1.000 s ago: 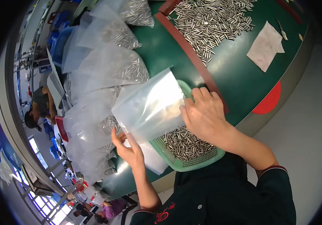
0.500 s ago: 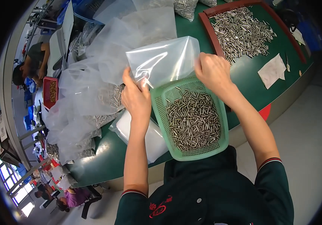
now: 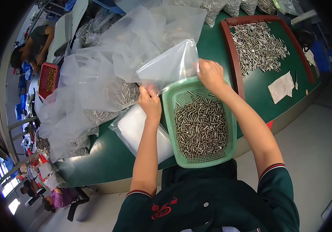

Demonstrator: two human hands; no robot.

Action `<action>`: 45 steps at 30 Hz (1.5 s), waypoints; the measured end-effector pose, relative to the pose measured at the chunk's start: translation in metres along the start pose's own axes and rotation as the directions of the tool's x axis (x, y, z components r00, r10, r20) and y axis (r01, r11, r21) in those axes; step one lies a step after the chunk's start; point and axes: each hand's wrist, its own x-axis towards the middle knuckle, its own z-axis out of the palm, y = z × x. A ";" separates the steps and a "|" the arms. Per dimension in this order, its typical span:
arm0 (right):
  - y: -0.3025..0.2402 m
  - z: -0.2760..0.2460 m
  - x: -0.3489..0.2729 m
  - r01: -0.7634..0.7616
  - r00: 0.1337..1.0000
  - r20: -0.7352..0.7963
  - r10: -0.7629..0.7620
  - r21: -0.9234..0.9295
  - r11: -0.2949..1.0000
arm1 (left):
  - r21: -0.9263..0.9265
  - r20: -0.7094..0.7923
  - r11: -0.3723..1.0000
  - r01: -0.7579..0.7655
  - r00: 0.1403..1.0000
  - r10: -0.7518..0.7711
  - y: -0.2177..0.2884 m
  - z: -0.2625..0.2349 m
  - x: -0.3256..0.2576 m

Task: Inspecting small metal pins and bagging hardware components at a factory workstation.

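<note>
In the head view, our left hand (image 3: pixel 149 103) and right hand (image 3: pixel 211 77), set apart, pinch opposite sides of a clear plastic bag (image 3: pixel 171 63) at the far end of the green basket (image 3: pixel 204 163). Metal pins (image 3: pixel 201 127) lie inside the basket; filled bags (image 3: pixel 122 92) sit to its left.

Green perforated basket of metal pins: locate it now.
In the head view, the green perforated basket sits just right of centre at the green table's near edge, below the clear plastic bag held by the left hand and right hand.
</note>
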 end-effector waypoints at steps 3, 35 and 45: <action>-0.005 -0.003 0.006 0.007 1.000 -0.004 -0.007 0.003 1.000 | 0.013 0.007 0.999 0.050 0.999 -0.050 -0.008 -0.001 -0.004; -0.048 -0.059 -0.003 0.144 0.989 0.065 -0.135 -0.169 0.975 | -0.456 0.154 0.799 0.392 0.919 -0.363 0.038 -0.058 -0.005; -0.033 -0.029 -0.038 -0.048 0.984 0.166 0.059 -0.065 0.997 | -0.250 0.130 0.902 0.351 0.936 -0.328 0.036 -0.045 -0.017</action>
